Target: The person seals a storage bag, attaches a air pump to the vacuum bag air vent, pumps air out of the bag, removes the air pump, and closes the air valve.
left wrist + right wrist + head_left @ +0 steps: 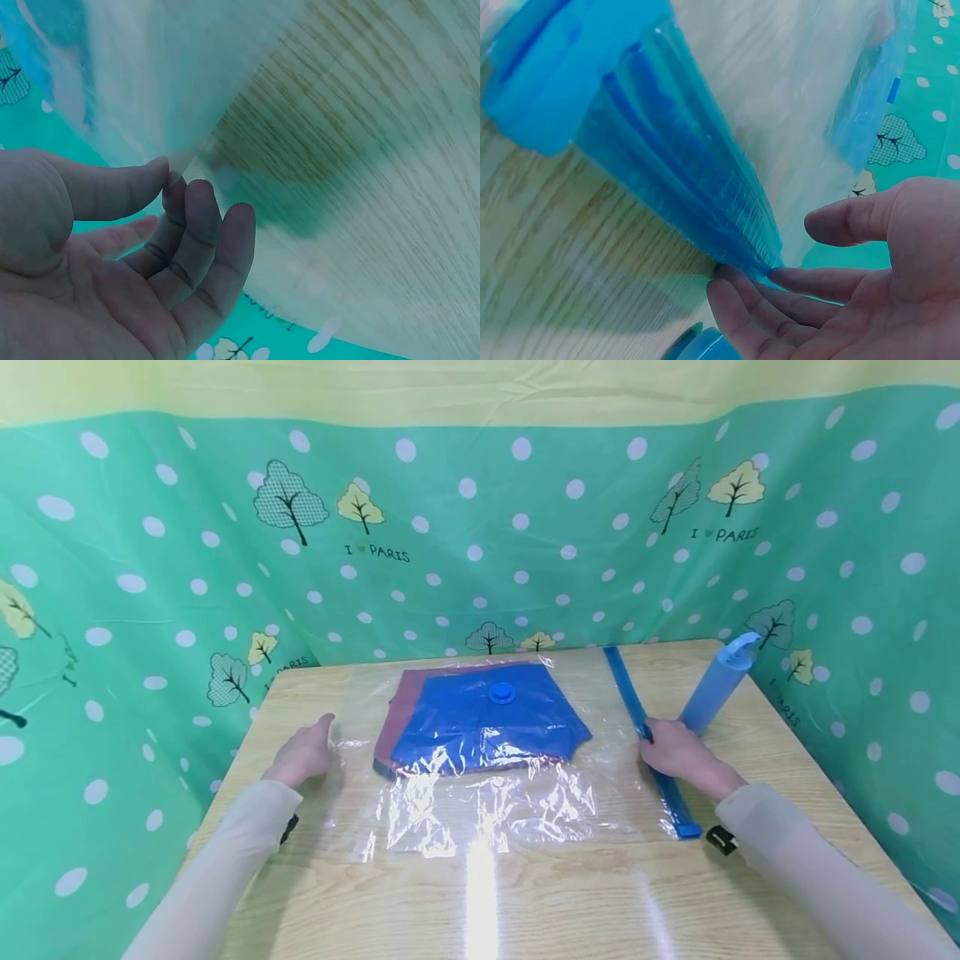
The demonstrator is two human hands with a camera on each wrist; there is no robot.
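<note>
A clear plastic vacuum storage bag [555,814] lies across the table, with folded blue cloth [457,714] and maroon cloth [399,714] inside. A round blue valve [502,692] shows over the cloth. My left hand [306,752] is at the bag's left edge; in the left wrist view, thumb and a fingertip pinch the clear film [180,154]. On the other side, my right hand [681,752] touches the blue zip strip [626,685]. The right wrist view shows its fingertips at the strip's edge, the thumb [847,221] raised apart. A blue slider clip [688,832] sits at the strip's near end.
Just beyond my right hand stands a blue cylinder with a lighter spout-like top [716,685]. A green dotted curtain [450,543] hangs behind and at both sides of the wooden table [390,910]. Light glares off the bag and tabletop.
</note>
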